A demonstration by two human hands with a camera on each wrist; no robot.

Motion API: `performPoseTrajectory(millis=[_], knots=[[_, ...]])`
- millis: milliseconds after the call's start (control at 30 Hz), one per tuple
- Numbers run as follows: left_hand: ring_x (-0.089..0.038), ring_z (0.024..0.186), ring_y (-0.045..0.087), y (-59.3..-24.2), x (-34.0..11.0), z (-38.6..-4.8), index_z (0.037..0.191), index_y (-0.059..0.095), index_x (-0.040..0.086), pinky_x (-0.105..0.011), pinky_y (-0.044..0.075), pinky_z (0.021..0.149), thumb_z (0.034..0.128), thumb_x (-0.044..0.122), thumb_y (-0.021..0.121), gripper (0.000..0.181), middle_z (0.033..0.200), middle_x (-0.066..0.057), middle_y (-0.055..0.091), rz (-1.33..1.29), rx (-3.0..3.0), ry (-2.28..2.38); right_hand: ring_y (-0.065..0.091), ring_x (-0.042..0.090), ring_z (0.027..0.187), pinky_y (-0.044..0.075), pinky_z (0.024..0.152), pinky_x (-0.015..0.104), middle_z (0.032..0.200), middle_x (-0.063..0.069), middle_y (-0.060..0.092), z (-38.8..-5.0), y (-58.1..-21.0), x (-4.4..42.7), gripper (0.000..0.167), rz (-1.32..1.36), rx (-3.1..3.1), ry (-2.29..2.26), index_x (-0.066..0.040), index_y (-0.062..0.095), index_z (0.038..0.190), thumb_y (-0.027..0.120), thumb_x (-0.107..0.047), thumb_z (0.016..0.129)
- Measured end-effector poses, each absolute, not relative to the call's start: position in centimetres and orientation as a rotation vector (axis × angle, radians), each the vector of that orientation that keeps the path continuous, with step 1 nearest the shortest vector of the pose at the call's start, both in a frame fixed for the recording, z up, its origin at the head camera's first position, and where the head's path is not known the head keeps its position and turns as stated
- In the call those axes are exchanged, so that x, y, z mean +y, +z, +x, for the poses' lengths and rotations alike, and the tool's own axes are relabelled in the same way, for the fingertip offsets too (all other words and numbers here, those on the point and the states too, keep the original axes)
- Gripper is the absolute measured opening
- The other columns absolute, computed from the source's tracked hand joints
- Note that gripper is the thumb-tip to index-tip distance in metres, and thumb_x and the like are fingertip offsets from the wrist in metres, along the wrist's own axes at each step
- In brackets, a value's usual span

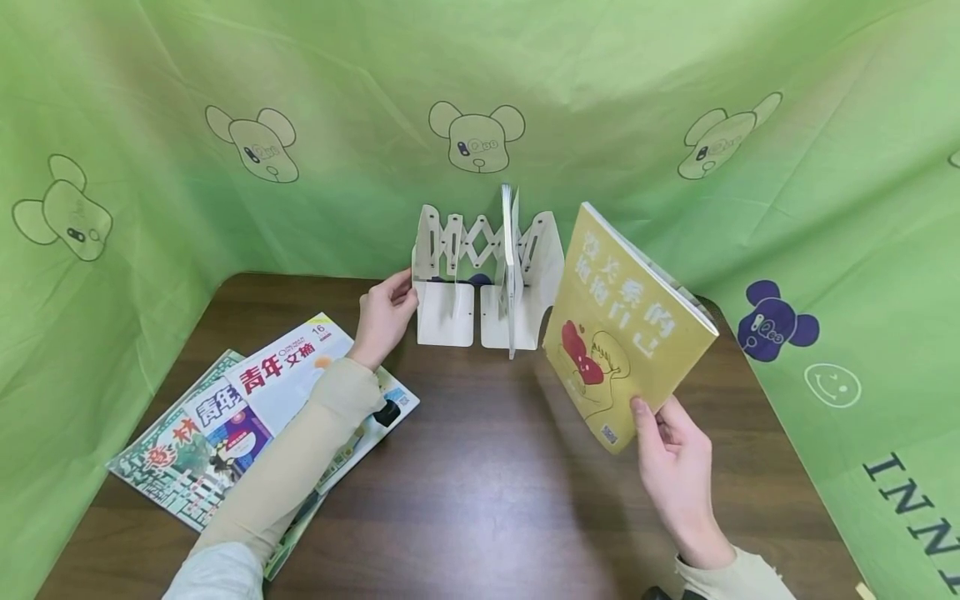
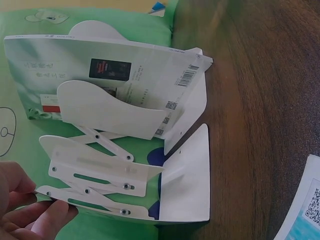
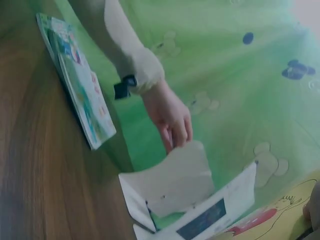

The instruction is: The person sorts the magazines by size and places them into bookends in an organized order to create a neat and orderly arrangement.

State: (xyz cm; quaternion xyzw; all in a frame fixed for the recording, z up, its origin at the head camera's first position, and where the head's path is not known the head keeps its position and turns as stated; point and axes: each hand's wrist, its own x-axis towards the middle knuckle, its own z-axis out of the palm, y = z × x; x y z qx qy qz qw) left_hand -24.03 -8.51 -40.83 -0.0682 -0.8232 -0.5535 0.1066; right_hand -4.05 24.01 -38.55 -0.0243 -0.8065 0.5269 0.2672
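A white expandable book rack [image 1: 446,317] stands at the table's back, one thin book [image 1: 510,267] upright in its right part. My left hand [image 1: 384,321] pinches the rack's left end plate; the left wrist view shows thumb and fingers [image 2: 52,217] on that plate's edge. My right hand [image 1: 678,475] holds a yellow book [image 1: 630,333] by its lower corner, in the air right of the rack, its cover with a red heart facing me. In the right wrist view the yellow book [image 3: 285,215] shows partly, behind the upright book [image 3: 215,210].
Several overlapping magazines [image 1: 292,367] lie on the left of the brown table [image 1: 480,500], partly under my left forearm. A green curtain [image 1: 360,167] with bear-head prints hangs behind and at both sides.
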Motion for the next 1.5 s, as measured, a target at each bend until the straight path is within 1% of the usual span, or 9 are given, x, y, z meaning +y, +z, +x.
performPoseTrajectory(millis=[467,500,600,700,733,1000,1133,1367,1500], knots=[[-0.034,0.116,0.071,-40.9,-8.5,-24.2,0.142,0.061,-0.003,-0.039,0.059,0.098,0.1006,0.005,0.057,0.042,0.129,-0.025,0.069,-0.192,-2.434,-1.626,0.072,-0.003,0.089,0.057,0.075,0.011,0.106,-0.019,0.074,-3.7,-38.9,21.7,0.019,0.214,-2.172,1.436,0.011,0.071,0.11,0.058,0.016,0.097],[-0.034,0.116,0.071,-40.9,-8.5,-24.2,0.142,0.061,-0.003,-0.038,0.059,0.098,0.1007,0.005,0.057,0.042,0.129,-0.026,0.069,-0.191,-2.434,-1.629,0.073,-0.002,0.089,0.057,0.075,0.011,0.106,-0.016,0.075,-3.8,-39.0,21.5,0.02,0.221,-2.173,1.444,0.01,0.071,0.11,0.058,0.016,0.096],[-0.035,0.116,0.071,-40.8,-8.5,-24.1,0.141,0.062,-0.003,-0.039,0.059,0.098,0.1003,0.005,0.057,0.042,0.128,-0.026,0.069,-0.186,-2.434,-1.626,0.072,-0.001,0.089,0.057,0.075,0.012,0.105,0.003,0.079,-4.2,-39.2,20.8,0.021,0.239,-2.176,1.453,0.009,0.072,0.112,0.058,0.015,0.097],[-0.035,0.115,0.071,-40.8,-8.5,-24.1,0.141,0.062,-0.003,-0.039,0.059,0.098,0.1,0.005,0.057,0.042,0.128,-0.026,0.069,-0.183,-2.432,-1.623,0.071,-0.003,0.089,0.056,0.074,0.011,0.103,0.022,0.077,-4.8,-39.6,20.0,0.021,0.249,-2.178,1.453,0.008,0.073,0.112,0.059,0.014,0.097],[-0.035,0.115,0.071,-40.9,-8.5,-24.1,0.141,0.062,-0.003,-0.039,0.059,0.098,0.1,0.005,0.057,0.042,0.128,-0.026,0.069,-0.183,-2.432,-1.622,0.071,-0.003,0.09,0.056,0.074,0.011,0.103,0.026,0.075,-5.0,-39.7,19.7,0.022,0.253,-2.176,1.455,0.008,0.073,0.113,0.059,0.014,0.097],[-0.034,0.117,0.07,-40.8,-8.5,-24.1,0.142,0.061,-0.002,-0.039,0.058,0.099,0.1009,0.006,0.056,0.042,0.129,-0.025,0.069,-0.18,-2.443,-1.625,0.071,0.002,0.096,0.057,0.081,0.013,0.11,0.027,0.075,-7.4,-40.8,17.0,0.022,0.235,-2.13,1.565,0.007,0.072,0.117,0.057,0.009,0.101],[-0.034,0.116,0.071,-40.8,-8.5,-24.1,0.142,0.061,-0.002,-0.039,0.058,0.099,0.1005,0.005,0.057,0.042,0.128,-0.025,0.069,-0.179,-2.441,-1.621,0.071,0.009,0.095,0.058,0.081,0.015,0.111,0.027,0.074,-8.8,-41.5,15.6,0.023,0.218,-2.095,1.606,0.007,0.072,0.119,0.058,0.007,0.101],[-0.033,0.115,0.071,-40.8,-8.4,-24.1,0.141,0.063,-0.002,-0.039,0.059,0.098,0.0999,0.005,0.058,0.042,0.127,-0.025,0.07,-0.178,-2.436,-1.606,0.071,0.03,0.098,0.056,0.084,0.013,0.116,0.026,0.074,-11.8,-42.9,13.4,0.025,0.204,-2.025,1.607,0.005,0.071,0.123,0.057,0.006,0.102],[-0.033,0.115,0.071,-40.9,-8.4,-24.0,0.141,0.062,-0.002,-0.039,0.059,0.098,0.1004,0.006,0.058,0.042,0.128,-0.024,0.07,-0.177,-2.44,-1.603,0.071,0.032,0.101,0.054,0.086,0.013,0.119,0.022,0.074,-13.6,-44.0,12.2,0.028,0.184,-2.012,1.567,0.002,0.072,0.126,0.056,0.004,0.103]])
